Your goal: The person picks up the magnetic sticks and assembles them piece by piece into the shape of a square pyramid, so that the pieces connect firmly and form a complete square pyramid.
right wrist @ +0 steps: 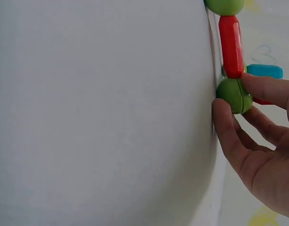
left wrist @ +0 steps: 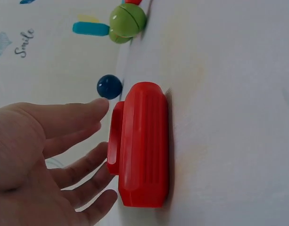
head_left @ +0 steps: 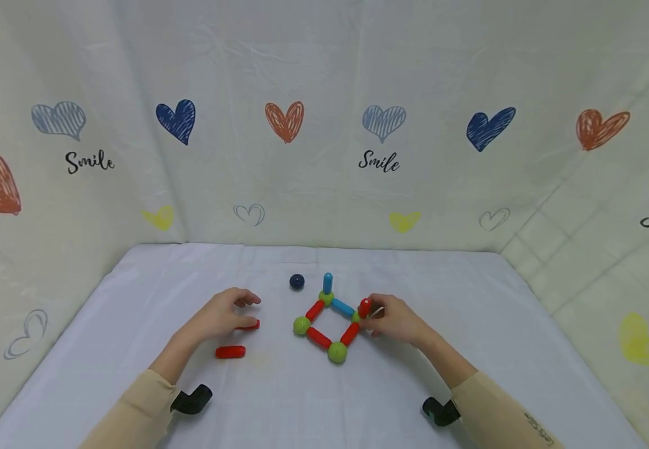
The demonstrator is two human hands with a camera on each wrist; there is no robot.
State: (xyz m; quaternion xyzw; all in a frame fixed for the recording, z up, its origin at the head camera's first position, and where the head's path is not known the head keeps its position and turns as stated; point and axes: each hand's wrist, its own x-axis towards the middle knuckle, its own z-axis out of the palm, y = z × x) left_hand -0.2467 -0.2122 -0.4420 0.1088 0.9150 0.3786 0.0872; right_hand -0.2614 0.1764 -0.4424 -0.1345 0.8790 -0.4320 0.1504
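On the table, a square frame of red sticks (head_left: 319, 338), a blue stick (head_left: 343, 307) and green balls (head_left: 338, 352) lies in the middle. Another blue stick (head_left: 328, 283) stands upright on its far ball. My right hand (head_left: 396, 319) grips the green ball (right wrist: 235, 95) at the right corner, thumb and fingers around it. A red stick (head_left: 365, 307) rises from that corner, partly behind the fingers. To the left, my left hand (head_left: 225, 313) hovers with spread, bent fingers right at a loose red stick (left wrist: 115, 139). A second loose red stick (left wrist: 145, 146) lies nearer.
A dark blue ball (head_left: 297, 282) sits behind the frame, toward the back of the white-covered table (head_left: 279, 405). A pale curtain (head_left: 324, 68) with hearts hangs behind. Black wrist mounts (head_left: 192, 399) stick out beneath both sleeves.
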